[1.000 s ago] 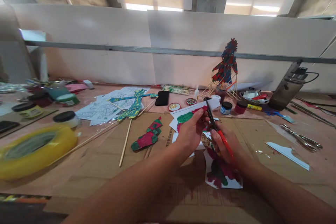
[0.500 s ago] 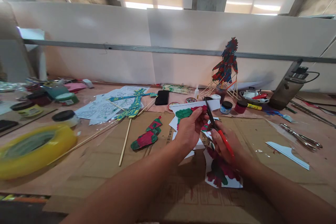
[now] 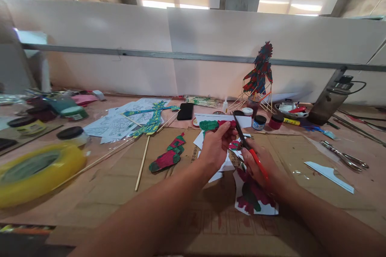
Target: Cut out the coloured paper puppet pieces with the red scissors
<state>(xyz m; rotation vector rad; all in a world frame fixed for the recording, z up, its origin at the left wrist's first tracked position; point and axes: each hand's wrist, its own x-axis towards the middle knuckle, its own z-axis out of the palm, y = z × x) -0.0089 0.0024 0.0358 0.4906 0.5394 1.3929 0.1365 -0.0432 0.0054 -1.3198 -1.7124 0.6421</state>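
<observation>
Pinkish surface, cardboard laid across it
Left hand, grip pinching painted paper; right hand, grip closed round scissors; bottle standing far right.

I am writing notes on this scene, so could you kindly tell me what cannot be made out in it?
All in the head view:
- Held painted paper: partly hidden by the left hand.
- Scissors: grip partly covered by the right hand.
- Lower painted piece: upper part hidden by the right hand.
- Yellow tape roll: cut off by the left edge.
- Blue jar: label print too small to read.
</observation>
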